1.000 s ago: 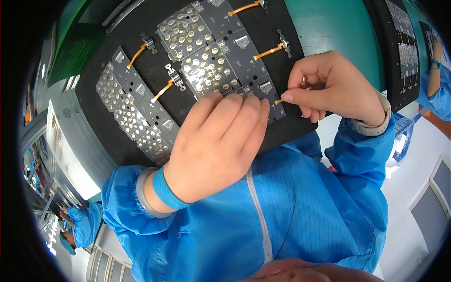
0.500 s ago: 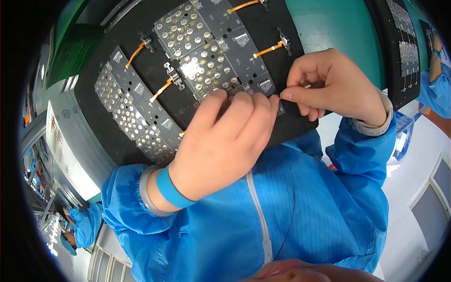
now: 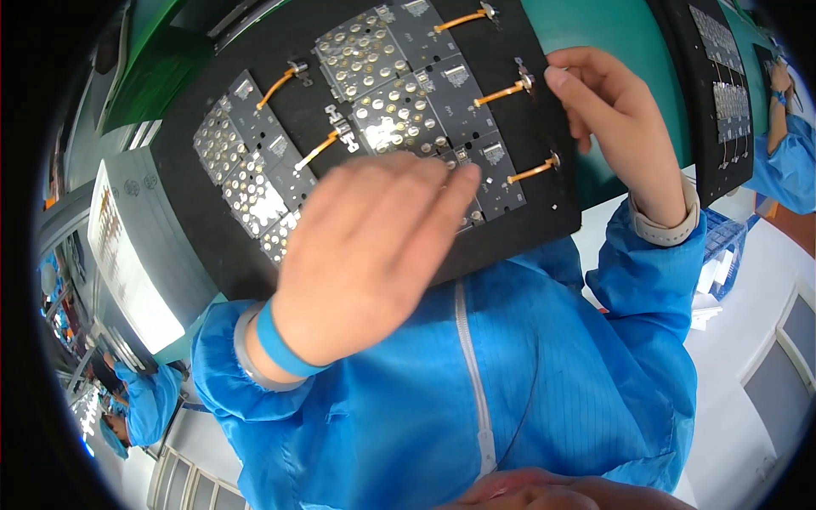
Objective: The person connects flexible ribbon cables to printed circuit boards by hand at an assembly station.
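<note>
A black tray (image 3: 212, 246) leans against my blue smock and carries dark flexible circuit panels (image 3: 374, 51) with silver dots and orange ribbon cables (image 3: 531, 170). My left hand (image 3: 365, 255), with a blue wristband, lies flat over the tray's lower middle. Its fingertips rest on a panel beside the lowest orange cable, and it holds nothing. My right hand (image 3: 620, 127) is at the tray's right edge. Its index fingertip is stretched to the end of the middle orange cable (image 3: 501, 92); its thumb is hidden.
The tray stands on a green table top (image 3: 629, 34). A second black tray with panels (image 3: 722, 102) lies to the right, where another person's blue sleeve (image 3: 790, 161) shows. A grey box (image 3: 127, 246) sits to the left. Another person in blue (image 3: 144, 399) is at lower left.
My right hand has let go its pinch at the lowest cable and moved up to the middle one. My left hand has slid down and flattened. The tray now looms larger in the picture.
</note>
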Motion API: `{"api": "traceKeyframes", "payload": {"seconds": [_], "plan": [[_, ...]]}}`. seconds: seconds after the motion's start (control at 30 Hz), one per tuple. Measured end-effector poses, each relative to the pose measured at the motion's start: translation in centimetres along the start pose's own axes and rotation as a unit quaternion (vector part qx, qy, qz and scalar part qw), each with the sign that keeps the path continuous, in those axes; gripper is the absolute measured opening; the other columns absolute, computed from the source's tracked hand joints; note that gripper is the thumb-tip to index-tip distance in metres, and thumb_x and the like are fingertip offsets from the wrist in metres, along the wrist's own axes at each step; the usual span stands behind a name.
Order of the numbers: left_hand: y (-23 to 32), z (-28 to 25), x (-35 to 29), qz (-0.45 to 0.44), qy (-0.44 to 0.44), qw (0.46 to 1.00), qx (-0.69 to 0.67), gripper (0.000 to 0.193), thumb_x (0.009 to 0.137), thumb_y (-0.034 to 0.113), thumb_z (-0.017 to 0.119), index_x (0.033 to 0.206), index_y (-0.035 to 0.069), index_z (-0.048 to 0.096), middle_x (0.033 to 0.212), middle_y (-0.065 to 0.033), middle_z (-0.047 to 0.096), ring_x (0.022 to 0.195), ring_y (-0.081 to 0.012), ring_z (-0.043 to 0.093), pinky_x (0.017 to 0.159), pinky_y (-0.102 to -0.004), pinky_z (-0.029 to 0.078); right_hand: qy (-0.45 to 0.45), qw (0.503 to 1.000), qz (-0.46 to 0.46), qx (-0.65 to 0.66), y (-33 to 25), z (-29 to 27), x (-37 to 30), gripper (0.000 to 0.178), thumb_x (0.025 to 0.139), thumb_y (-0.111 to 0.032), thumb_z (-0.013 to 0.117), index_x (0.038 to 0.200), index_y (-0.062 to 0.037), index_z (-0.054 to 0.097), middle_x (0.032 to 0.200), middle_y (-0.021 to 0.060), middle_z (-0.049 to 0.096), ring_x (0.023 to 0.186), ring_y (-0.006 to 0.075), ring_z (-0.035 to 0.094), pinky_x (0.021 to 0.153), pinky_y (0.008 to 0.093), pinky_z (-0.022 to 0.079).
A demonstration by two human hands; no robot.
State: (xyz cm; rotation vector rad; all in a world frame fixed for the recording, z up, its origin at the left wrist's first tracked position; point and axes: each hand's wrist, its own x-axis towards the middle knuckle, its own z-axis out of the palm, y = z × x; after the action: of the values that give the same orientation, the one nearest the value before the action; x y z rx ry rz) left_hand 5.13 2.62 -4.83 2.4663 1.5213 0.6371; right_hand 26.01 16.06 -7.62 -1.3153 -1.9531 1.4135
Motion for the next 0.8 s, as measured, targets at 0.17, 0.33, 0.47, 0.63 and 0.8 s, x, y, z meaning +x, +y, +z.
{"api": "traceKeyframes", "payload": {"seconds": [0.17,0.33,0.47,0.63,0.8], "plan": [[-0.8,-2.2,-2.3,-0.057,0.101,0.993,-0.007,0.042,0.058,0.001,0.062,0.099,0.000,0.067,0.093,-0.0108,0.060,0.081,-0.0253,0.059,0.068,-0.0333,0.047,0.011,0.989,0.013,0.146,0.0,0.8,0.5,0.026,0.093,-0.029,0.057,0.104,-0.0056,0.061,0.078,-0.0045,0.058,0.071,0.0049,0.053,0.064,0.0176,0.042],[-0.3,-2.8,-5.8,-0.107,0.134,0.985,-0.017,0.039,0.060,-0.004,0.065,0.098,-0.002,0.066,0.091,-0.0105,0.060,0.080,-0.0251,0.059,0.068,-0.0335,0.046,0.079,0.935,0.062,0.341,0.1,3.4,0.7,0.030,0.098,-0.023,0.048,0.113,0.0003,0.057,0.100,0.0017,0.058,0.093,0.0077,0.051,0.083,0.0207,0.040],[0.4,-4.8,-7.9,-0.156,0.162,0.974,0.002,0.034,0.064,-0.006,0.066,0.098,-0.002,0.065,0.090,-0.0107,0.060,0.081,-0.0258,0.059,0.068,-0.0340,0.046,0.120,0.943,0.029,0.311,6.9,-1.8,0.4,0.037,0.099,-0.018,0.046,0.127,0.0055,0.049,0.120,0.0105,0.058,0.108,0.0148,0.055,0.096,0.0272,0.041],[-2.9,-7.8,-11.9,-0.264,0.173,0.943,0.105,0.026,0.074,-0.004,0.068,0.098,0.002,0.062,0.094,-0.0130,0.060,0.088,-0.0293,0.058,0.077,-0.0358,0.048,0.216,0.955,0.056,0.198,6.4,-7.3,-6.9,0.041,0.097,-0.016,0.041,0.133,0.0044,0.042,0.123,0.0175,0.056,0.100,0.0233,0.062,0.088,0.0312,0.050],[-11.1,-13.2,-20.0,-0.372,0.160,0.894,0.191,0.026,0.077,0.002,0.067,0.102,0.003,0.058,0.100,-0.0132,0.061,0.094,-0.0304,0.056,0.084,-0.0342,0.045,0.298,0.869,-0.189,-0.346,9.0,-13.8,-14.3,0.046,0.096,-0.020,0.043,0.135,0.0035,0.040,0.127,0.0196,0.052,0.108,0.0257,0.058,0.092,0.0345,0.048]]}}
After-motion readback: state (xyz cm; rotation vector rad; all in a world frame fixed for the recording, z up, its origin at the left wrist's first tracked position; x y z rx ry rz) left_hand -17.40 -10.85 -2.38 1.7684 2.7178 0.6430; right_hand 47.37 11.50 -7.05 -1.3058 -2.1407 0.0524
